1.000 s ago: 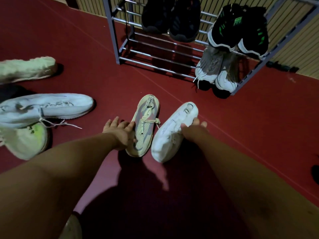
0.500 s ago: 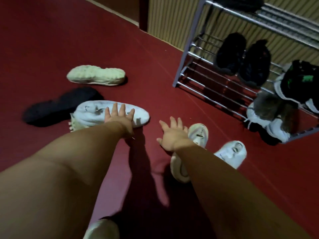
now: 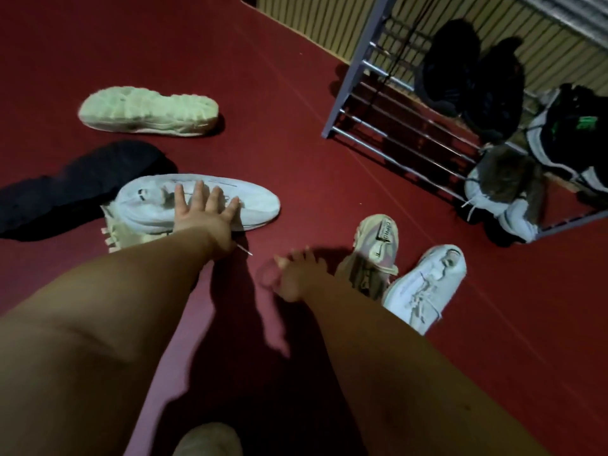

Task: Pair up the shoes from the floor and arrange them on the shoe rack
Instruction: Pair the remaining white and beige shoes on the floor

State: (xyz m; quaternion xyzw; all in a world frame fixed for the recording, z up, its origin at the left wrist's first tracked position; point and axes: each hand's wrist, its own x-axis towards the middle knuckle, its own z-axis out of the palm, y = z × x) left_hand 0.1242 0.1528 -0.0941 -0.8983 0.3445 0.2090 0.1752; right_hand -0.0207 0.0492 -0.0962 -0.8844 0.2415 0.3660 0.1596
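Note:
My left hand point(image 3: 204, 212) lies with straight, spread fingers on a long white sneaker point(image 3: 260, 202) on the red floor. Under that sneaker lies a pale yellowish shoe point(image 3: 123, 233). My right hand point(image 3: 291, 274) hovers blurred above the floor, fingers loose, holding nothing. To its right lie a beige sneaker point(image 3: 375, 248) and a white sneaker point(image 3: 427, 284), side by side. A black shoe point(image 3: 75, 189) and a pale shoe lying sole-up point(image 3: 148, 111) are further left. The metal shoe rack point(image 3: 358, 90) stands at the upper right.
On the rack sit a black pair point(image 3: 473, 80), a black-and-green pair point(image 3: 572, 139) and a grey-white pair point(image 3: 506, 195). A ribbed yellowish wall point(image 3: 312, 18) runs behind the rack. Something pale point(image 3: 207, 439) shows at the bottom edge.
My hands let go of the beige and white sneakers and moved left. My left hand has come down on the long white sneaker; my right hand trails behind it.

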